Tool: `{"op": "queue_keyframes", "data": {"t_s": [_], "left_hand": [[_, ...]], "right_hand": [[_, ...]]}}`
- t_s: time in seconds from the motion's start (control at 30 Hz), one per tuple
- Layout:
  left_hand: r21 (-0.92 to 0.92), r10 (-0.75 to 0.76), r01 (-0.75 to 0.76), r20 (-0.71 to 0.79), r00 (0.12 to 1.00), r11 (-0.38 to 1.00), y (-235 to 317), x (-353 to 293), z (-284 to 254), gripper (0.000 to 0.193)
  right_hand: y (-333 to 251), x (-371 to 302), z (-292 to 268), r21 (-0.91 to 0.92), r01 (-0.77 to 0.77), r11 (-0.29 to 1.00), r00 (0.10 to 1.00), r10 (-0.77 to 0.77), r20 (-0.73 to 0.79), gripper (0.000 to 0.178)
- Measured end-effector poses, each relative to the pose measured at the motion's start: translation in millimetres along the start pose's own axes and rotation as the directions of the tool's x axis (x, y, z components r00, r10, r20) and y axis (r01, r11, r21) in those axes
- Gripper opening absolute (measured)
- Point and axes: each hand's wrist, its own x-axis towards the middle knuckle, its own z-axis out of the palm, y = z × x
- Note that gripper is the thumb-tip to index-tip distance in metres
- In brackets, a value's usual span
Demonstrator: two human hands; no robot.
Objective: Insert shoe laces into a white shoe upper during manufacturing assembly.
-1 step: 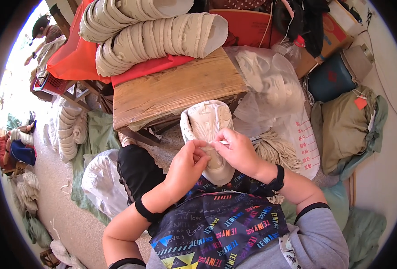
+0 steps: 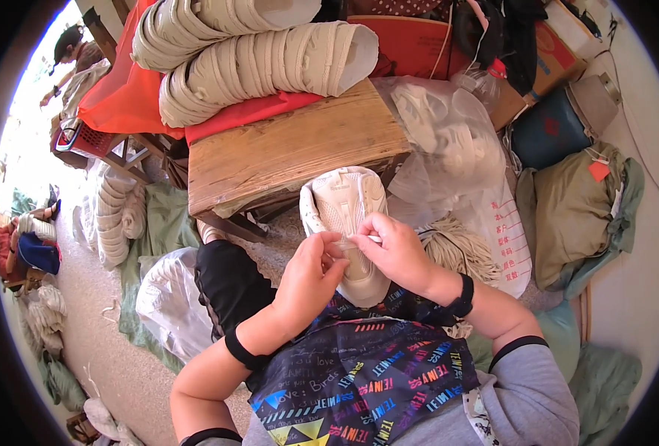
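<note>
A cream shoe (image 2: 344,199) rests on my lap, its heel end toward the bench and its toe toward me. Over its lacing area my two hands meet, fingertips nearly touching. My right hand (image 2: 398,253) is closed in a pinch on a thin white shoelace (image 2: 375,238), whose short end pokes out beside the forefinger. My left hand (image 2: 313,269) is closed too, thumb and forefinger drawn together at the shoe's eyelets; what lies between them is too small to make out. A bundle of cream shoelaces (image 2: 460,249) hangs to the right of the shoe.
Before me stands a wooden bench (image 2: 292,149) carrying long stacks of nested beige shoe parts (image 2: 262,70). Clear plastic bags (image 2: 456,141) with shoes lie at right, near a blue container (image 2: 549,130) and an olive sack (image 2: 575,215). A white bag (image 2: 169,297) sits left.
</note>
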Motion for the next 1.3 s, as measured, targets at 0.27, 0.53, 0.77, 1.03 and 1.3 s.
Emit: {"op": "queue_keyframes", "data": {"t_s": [0.27,0.53,0.77,1.03,1.3], "left_hand": [[-0.008,0.143,-0.144,-0.073,0.987,0.990,2.0,-10.5,4.5,0.046],[0.035,0.170,-0.167,-0.098,0.980,0.985,-3.2,-6.8,7.6,0.047],[0.080,0.202,-0.194,-0.103,0.974,0.978,-0.9,-10.5,8.5,0.046],[0.129,0.215,-0.196,-0.150,0.965,0.972,-4.6,-8.4,11.2,0.043],[0.175,0.189,-0.163,-0.143,0.972,0.971,0.3,-7.7,10.7,0.046]], "right_hand": [[-1.2,-8.1,-12.7,-0.281,0.189,0.941,0.978,-0.207,-0.036,0.015],[-4.0,1.9,7.0,-0.157,0.082,0.984,0.995,-0.090,-0.042,0.012],[-6.5,-5.0,-11.3,-0.216,0.150,0.965,0.986,-0.163,-0.040,0.013],[-6.8,-5.2,4.0,-0.316,0.122,0.941,0.987,-0.148,-0.057,0.012],[-5.8,-2.3,8.8,-0.104,0.055,0.993,0.991,-0.067,-0.113,0.015]]}}
